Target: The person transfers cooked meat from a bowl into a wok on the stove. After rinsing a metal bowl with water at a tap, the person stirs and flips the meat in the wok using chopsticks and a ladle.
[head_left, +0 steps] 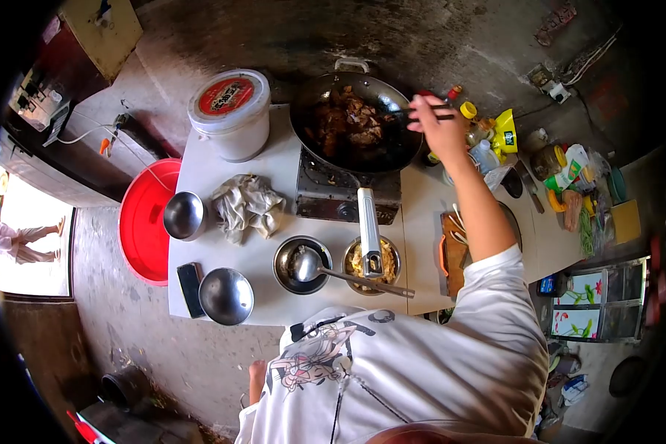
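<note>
My right hand [438, 127] is closed around dark chopsticks [445, 108] at the right rim of a black wok [303, 140]. Browned chunks of food [357, 122] lie in the wok, which sits on a gas stove [348, 201]. Its long pale handle [368, 214] points toward me, over a bowl of yellowish food [387, 260]. A metal ladle [305, 264] rests in the metal bowl beside it, its handle crossing the yellowish food's bowl. A bit of skin low beside my shirt seems to be my left hand [257, 379]; its fingers cannot be made out.
A lidded white bucket [233, 133], a crumpled cloth [246, 207], two metal bowls [226, 296] and a phone [191, 288] are on the table's left. A red basin [137, 229] stands beyond that edge. Bottles, a yellow packet [505, 135], a knife [530, 186] and a cutting board [455, 255] lie right.
</note>
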The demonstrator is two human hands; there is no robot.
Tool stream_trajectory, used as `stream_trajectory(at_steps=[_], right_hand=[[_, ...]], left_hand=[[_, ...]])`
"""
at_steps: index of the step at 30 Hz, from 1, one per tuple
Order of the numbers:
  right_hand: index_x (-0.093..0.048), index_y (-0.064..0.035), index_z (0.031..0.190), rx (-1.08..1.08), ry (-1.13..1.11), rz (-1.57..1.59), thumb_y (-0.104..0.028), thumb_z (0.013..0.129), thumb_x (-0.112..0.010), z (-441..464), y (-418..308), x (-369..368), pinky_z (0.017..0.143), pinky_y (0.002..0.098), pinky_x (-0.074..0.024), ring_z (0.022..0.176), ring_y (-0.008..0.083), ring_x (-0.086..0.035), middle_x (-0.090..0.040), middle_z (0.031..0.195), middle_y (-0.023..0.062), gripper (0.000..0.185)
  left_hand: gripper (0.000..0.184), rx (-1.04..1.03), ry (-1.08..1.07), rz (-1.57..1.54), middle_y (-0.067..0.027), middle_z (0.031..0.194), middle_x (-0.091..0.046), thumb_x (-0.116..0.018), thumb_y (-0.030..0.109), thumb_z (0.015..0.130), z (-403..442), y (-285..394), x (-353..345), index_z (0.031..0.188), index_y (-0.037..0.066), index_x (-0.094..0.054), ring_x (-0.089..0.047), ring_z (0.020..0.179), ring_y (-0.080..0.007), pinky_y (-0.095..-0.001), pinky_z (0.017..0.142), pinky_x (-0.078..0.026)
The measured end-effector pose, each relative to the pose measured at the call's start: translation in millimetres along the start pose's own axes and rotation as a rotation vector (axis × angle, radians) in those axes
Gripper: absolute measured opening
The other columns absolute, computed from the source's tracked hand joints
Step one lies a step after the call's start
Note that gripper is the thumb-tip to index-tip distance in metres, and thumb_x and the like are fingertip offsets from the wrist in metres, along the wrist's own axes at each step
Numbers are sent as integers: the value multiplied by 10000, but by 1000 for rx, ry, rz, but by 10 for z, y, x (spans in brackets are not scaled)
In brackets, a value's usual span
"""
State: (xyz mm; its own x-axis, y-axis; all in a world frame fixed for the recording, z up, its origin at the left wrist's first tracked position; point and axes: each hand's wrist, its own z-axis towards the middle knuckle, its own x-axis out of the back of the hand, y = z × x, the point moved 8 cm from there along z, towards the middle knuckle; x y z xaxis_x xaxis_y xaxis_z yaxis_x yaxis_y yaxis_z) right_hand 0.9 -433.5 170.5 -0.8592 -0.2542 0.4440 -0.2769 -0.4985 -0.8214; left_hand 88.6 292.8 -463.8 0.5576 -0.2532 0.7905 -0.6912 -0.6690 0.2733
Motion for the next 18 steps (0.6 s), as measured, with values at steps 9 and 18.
stream_trajectory(at_steps=[9,18], right_hand=[[-616,-10,936,-105,-234,15,-232,839,-541,260,663,-853,607,252,-488,679,149,-643,-651,769,101,253],[-606,12,862,-27,128,-145,-260,863,-493,623,636,-66,537,248,-469,582,142,-612,-635,717,101,295]], left_hand=[[218,141,121,-175,-164,814,-596,-573,274,709,-69,-119,44,774,67,-588,-580,729,-335,-421,630,-473],[266,337,35,-452,-172,766,-602,-495,275,760,-304,-35,147,725,32,-597,-572,734,-358,-437,631,-454]])
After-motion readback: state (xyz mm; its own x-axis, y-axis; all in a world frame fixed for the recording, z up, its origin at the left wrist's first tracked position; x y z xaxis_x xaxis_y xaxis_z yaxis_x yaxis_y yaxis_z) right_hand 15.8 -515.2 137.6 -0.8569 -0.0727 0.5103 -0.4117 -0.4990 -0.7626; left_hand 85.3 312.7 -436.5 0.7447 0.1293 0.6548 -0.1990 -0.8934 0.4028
